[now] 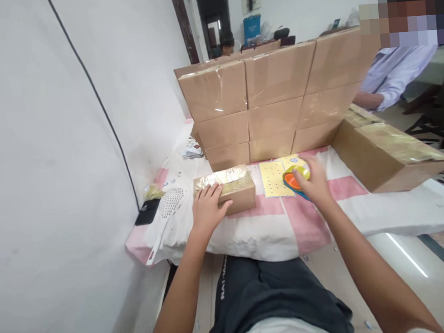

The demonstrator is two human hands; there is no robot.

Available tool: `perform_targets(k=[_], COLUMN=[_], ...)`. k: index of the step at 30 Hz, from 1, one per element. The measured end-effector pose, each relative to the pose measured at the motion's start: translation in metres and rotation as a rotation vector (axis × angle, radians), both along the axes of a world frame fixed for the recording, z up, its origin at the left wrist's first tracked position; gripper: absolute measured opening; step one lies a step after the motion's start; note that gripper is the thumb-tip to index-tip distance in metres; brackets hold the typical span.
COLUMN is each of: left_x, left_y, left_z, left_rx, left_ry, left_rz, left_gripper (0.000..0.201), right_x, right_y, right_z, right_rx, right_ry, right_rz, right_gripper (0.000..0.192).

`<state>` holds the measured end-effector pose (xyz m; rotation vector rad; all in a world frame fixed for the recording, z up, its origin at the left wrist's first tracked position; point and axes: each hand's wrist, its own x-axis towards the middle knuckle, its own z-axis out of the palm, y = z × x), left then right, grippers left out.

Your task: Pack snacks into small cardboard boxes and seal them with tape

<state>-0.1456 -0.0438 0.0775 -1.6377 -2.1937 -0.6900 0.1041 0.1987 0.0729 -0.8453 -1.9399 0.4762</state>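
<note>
A small cardboard box (236, 202) lies on the cloth-covered table, its top covered with shiny tape. My left hand (206, 208) rests on its left end, fingers spread over the top edge and thumb along the front. To the right, my right hand (314, 180) is closed around a tape dispenser (292, 180) with an orange hub, a blue edge and a yellow roll. The dispenser is over a yellow dotted sheet (273, 179) on the cloth. My right fingers partly hide its far side.
A wall of stacked cardboard boxes (274, 94) stands behind. Another box (388, 150) sits at right. A white slotted ladle (170, 205) and a black flat object (147, 212) lie at left beside the wall. A person in a light shirt (398, 75) is at the far right.
</note>
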Motion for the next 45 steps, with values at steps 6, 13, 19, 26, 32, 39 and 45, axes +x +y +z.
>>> perform_targets(k=[6, 13, 19, 26, 32, 39, 45], left_x=[-0.037, -0.067, -0.053, -0.019, 0.098, 0.177, 0.177], left_y=[0.002, 0.004, -0.003, 0.005, 0.065, 0.147, 0.142], left_z=[0.000, -0.011, -0.011, -0.008, -0.027, -0.066, -0.078], left_rx=[0.031, 0.025, 0.063, 0.209, 0.299, 0.017, 0.065], left_ry=[0.050, 0.125, 0.144, 0.106, -0.214, -0.944, -1.177], left_rz=[-0.079, -0.157, -0.137, -0.011, -0.240, -0.353, -0.397], left_gripper=[0.046, 0.050, 0.050, 0.045, 0.020, 0.025, 0.034], right_x=[0.049, 0.025, 0.018, 0.014, 0.019, 0.022, 0.017], right_y=[0.042, 0.006, -0.003, -0.012, -0.016, -0.017, -0.015], right_z=[-0.027, -0.067, -0.080, -0.074, -0.066, -0.072, -0.077], right_rx=[-0.557, -0.700, -0.661, -0.758, -0.813, -0.710, -0.640], right_ry=[-0.091, 0.324, 0.439, 0.617, 0.707, 0.571, 0.505], right_rz=[0.173, 0.189, 0.239, 0.356, 0.428, 0.402, 0.349], right_gripper=[0.051, 0.051, 0.053, 0.050, 0.043, 0.042, 0.050])
